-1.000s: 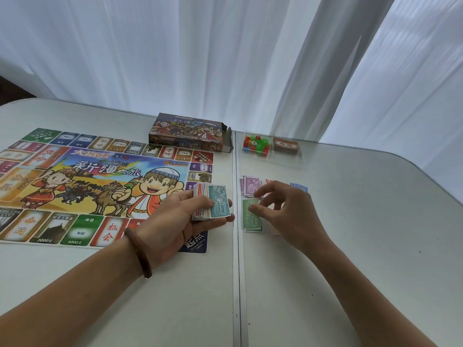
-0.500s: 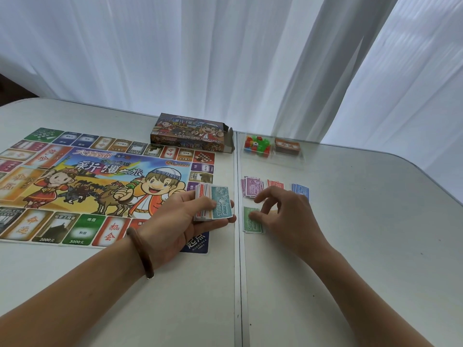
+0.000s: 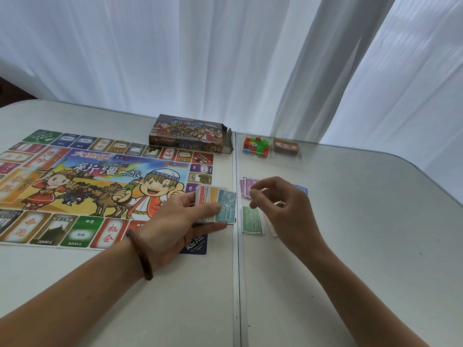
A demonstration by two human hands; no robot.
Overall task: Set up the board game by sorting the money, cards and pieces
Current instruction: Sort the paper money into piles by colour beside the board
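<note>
The game board [image 3: 100,186] lies flat on the left part of the table [image 3: 375,246], with one game box [image 3: 188,134] behind it. The left hand [image 3: 180,221] grips one stack of banknotes [image 3: 215,204]. The right hand [image 3: 283,209] hovers empty, loosely curled. I think each note should go squarely on its own colour. Three piles show plainly: purple pile [image 3: 246,187], green 500 pile [image 3: 251,220], blue pile [image 3: 302,190].

1. White sheer curtains [image 3: 200,58] hang in folds across the far side, from 10 to 2 o'clock.
2. Soft daylight glows through them, brightest toward 2 o'clock.
3. A pale, round-cornered table [image 3: 363,246] spreads below; its seam [image 3: 236,284] runs toward 6 o'clock.
</note>
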